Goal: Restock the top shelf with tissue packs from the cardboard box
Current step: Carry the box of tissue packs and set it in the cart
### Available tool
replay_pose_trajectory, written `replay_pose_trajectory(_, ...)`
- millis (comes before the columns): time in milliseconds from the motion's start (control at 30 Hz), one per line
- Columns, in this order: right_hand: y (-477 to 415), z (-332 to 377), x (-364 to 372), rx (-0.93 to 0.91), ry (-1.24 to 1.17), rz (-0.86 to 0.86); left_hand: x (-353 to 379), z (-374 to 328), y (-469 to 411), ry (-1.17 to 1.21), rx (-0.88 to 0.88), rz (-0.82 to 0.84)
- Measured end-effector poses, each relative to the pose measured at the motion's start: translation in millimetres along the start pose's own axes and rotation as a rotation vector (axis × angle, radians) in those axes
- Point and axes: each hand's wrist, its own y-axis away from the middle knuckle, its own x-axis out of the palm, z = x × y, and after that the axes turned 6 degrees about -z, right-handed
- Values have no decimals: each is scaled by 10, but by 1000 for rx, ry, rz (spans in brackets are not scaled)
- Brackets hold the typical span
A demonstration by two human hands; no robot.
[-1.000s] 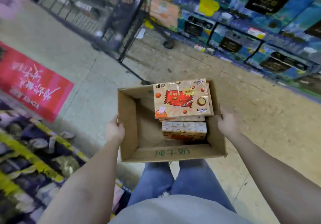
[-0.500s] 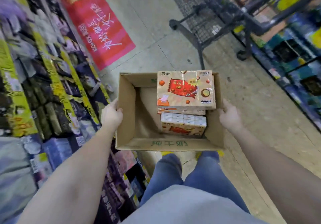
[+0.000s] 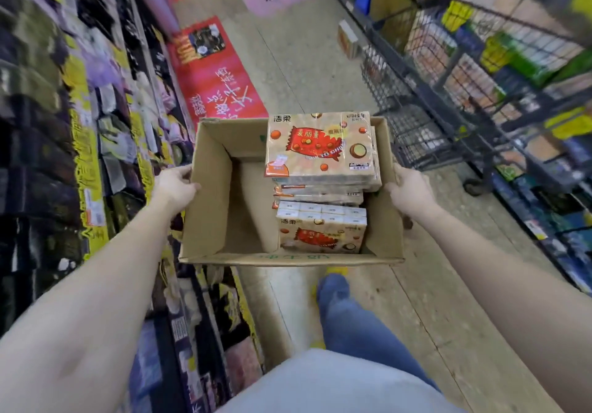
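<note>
- Head view, bottom of the frame: a pale grey shirt hem [image 3: 336, 384] and blue jeans leg [image 3: 349, 323] over a beige tiled floor [image 3: 448, 300].
- Two bare forearms reach up to the middle of the frame.
- The left hand [image 3: 174, 185] grips the left wall of an open brown cardboard box [image 3: 208, 207], fingers curled at its rim.
- The right hand [image 3: 408, 190] grips the right wall, thumb on the rim.
- The box is held off the floor at frame centre. Its left half is bare.
- In its right half lies a stack of orange-and-cream plastic-wrapped tissue packs [image 3: 320, 146]; another such pack [image 3: 322, 231] stands on edge against the near wall.
- Left edge: blurred shelves of dark packets [image 3: 64, 124] with yellow strips.
- Upper middle: a red floor sticker [image 3: 217, 79].
- Upper right: a black wire trolley [image 3: 423, 114] beside stocked shelves [image 3: 528, 76].
</note>
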Motion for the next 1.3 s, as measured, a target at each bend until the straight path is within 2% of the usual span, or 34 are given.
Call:
replay_pose_trajectory(200, -1094, 726, -423, -94, -15, -6, -450, -780, -871, 22, 38, -39)
replay_pose_trajectory(367, -1751, 1289, -962, -172, -16, -97, -760, -1573, -1575, 47, 112, -64)
replay_pose_trajectory(533, -2369, 1569, -1411, -145, -14, -186, -905, -2330, -2409, 146, 171, -12)
replay_pose_trajectory(733, -2946, 1769, -1893, -22, -65, -312, -830, -3437, -3376, 162, 329, 79)
replay_pose_trajectory(1000, -3310, 1791, -2486, 199, -113, -524, -374, -5032, -4363, 233, 522, 341)
replay_pose_trajectory(1300, -3312, 1101, -2902, 517, -235, -673, 619, -6622, -4481, 173, 754, 573)
